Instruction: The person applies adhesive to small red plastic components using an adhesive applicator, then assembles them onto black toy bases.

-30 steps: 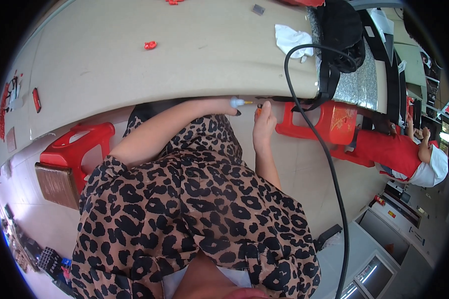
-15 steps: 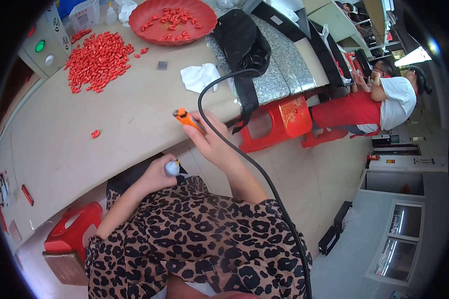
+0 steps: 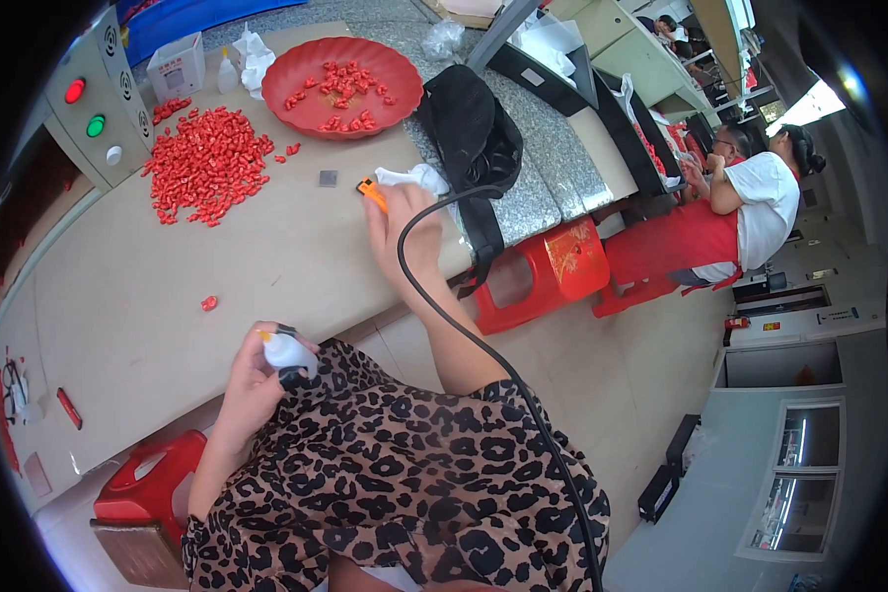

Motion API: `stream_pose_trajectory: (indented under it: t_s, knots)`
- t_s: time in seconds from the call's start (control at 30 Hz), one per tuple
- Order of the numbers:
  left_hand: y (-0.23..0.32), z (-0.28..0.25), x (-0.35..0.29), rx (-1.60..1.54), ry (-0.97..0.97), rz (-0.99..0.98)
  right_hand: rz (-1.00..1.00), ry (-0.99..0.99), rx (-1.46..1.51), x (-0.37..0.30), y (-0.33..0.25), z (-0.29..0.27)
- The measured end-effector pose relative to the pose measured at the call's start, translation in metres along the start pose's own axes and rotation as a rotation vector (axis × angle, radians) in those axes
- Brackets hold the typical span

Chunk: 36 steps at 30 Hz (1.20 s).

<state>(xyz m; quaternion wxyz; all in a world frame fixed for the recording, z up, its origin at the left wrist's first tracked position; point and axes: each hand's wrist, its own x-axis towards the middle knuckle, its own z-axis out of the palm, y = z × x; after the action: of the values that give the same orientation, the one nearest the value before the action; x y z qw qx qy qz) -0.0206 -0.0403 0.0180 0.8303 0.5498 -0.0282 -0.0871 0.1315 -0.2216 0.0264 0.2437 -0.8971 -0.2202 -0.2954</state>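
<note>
My left hand (image 3: 247,385), at the near edge of the table, is closed around a small white squeeze bottle (image 3: 292,355). The bottle is tilted, its orange-yellow tip pointing up and left; black coverings show on two fingertips. Over the table, my right hand (image 3: 407,237) grips an orange lighter (image 3: 374,194). Just beyond the lighter lies a crumpled white tissue (image 3: 424,178); whether they touch, I cannot tell. A single small red piece (image 3: 209,303) sits on the tabletop ahead of my left hand.
A heap of red pieces (image 3: 207,163) lies beside a red scalloped tray (image 3: 403,69) holding more. A black bag (image 3: 464,123) rests to the right. A black cable (image 3: 523,390) crosses my right forearm. Red stools (image 3: 574,259) and a seated person (image 3: 768,202) are at the right.
My right hand has moved farther over the table with the lighter, up to the tissue. My left hand has shifted left, and the bottle's tip has swung toward upper left.
</note>
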Motion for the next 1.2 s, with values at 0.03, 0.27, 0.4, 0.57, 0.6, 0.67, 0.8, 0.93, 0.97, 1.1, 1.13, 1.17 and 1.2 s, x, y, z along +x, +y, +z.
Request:
stream_pose_trajectory:
  t_s: [0.03,0.27,0.4,0.57,0.6,0.67,0.8,0.93,0.97,1.1,1.13,1.17,1.2]
  knots:
    - [0.005,0.0,0.002,-0.001,0.004,0.003,-0.005,-0.001,0.002,-0.006,-0.009,-0.002]
    - [0.031,0.0,0.023,0.202,0.357,0.3,0.505,-0.718,1.913,-0.039,-0.066,0.014]
    - [0.039,0.004,0.031,0.164,0.375,0.279,0.564,-0.806,2.013,-0.031,-0.071,0.011]
    - [0.031,-0.005,0.039,0.196,0.336,0.261,0.6,-0.821,1.998,-0.033,-0.073,0.019]
    - [0.028,-0.005,0.04,0.196,0.343,0.259,0.579,-0.785,2.033,-0.035,-0.075,0.023]
    - [0.025,-0.006,0.04,0.198,0.355,0.306,0.56,-0.783,2.083,-0.038,-0.076,0.029]
    - [0.033,0.001,0.042,0.426,0.354,0.323,0.736,-0.734,1.971,-0.031,-0.071,0.019]
    - [0.009,-0.009,0.029,0.522,0.426,0.34,0.688,-0.517,1.986,-0.028,-0.047,0.028]
    - [0.008,-0.012,0.023,0.608,0.414,0.378,0.685,-0.527,1.965,-0.023,-0.047,0.027]
    - [0.008,-0.034,-0.001,0.718,0.366,0.379,0.658,-0.52,1.955,-0.011,-0.041,0.028]
    - [0.008,-0.039,-0.008,0.692,0.439,0.352,0.641,-0.541,1.948,-0.008,-0.043,0.028]
    - [0.012,-0.045,-0.013,0.693,0.446,0.355,0.637,-0.549,1.949,-0.005,-0.045,0.028]
    - [0.018,-0.052,-0.018,0.733,0.499,0.326,0.642,-0.557,1.969,-0.002,-0.047,0.028]
